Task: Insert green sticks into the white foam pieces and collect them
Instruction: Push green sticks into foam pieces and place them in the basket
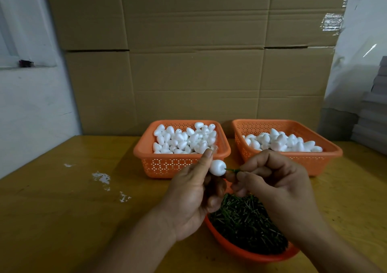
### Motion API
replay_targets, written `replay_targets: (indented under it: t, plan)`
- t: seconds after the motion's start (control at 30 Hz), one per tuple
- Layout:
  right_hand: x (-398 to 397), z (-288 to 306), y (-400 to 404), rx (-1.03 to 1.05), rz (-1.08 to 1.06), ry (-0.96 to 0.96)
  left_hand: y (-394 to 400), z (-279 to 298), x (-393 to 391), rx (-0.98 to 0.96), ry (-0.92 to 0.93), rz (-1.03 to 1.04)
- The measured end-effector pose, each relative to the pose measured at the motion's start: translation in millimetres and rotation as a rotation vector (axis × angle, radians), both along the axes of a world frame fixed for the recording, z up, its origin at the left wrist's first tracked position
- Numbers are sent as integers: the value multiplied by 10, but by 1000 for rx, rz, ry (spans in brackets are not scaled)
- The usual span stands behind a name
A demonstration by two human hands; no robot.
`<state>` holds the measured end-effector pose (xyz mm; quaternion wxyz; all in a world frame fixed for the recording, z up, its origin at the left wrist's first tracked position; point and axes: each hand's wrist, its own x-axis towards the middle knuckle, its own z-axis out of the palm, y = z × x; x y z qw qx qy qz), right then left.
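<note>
While the left hand [194,191] pinches a foam piece [217,167] between thumb and fingers, the right hand [274,180] pinches a green stick [232,170] at its 3 o'clock side. The stick lies level, its tip touching the foam's right face; whether it has entered the foam cannot be told. The foam sticks out at 1 o'clock from the left hand, above the curled fingers.

Most of the stick is hidden inside the right fingertips, so only a short green stretch shows. The near basket [247,251], at 6 o'clock from the hands, is partly covered by both wrists, and its far rim is out of sight. It holds a dark heap of sticks [247,222].

At 12 o'clock from the hands stand two orange baskets on the table [62,210]: the left basket [167,164] and the right basket [318,161], both holding white foam pieces. The left thumb overlaps the left basket's front rim; the right knuckles overlap the right one's. White scraps [102,177] lie on the table at 9 o'clock. Cardboard [192,63] stands behind the baskets.
</note>
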<state>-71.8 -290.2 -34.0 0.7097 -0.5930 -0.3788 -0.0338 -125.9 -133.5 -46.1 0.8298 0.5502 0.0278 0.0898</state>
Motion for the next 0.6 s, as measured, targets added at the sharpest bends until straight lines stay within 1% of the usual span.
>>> replay_targets:
  t: [0.1,0.23,0.43,0.6]
  plan:
    - [0,-17,14,4,-5,10,-10,2,-11,12,-9,-10]
    - [-10,-20,15,-29,-51,-49,-24,10,-23,42,-19,-8]
    - [-50,-19,-24,-220,-222,-275,-38,20,-38,121,-48,50]
    - [-51,-59,-15,-331,-290,-361,-46,29,-48,253,-102,143]
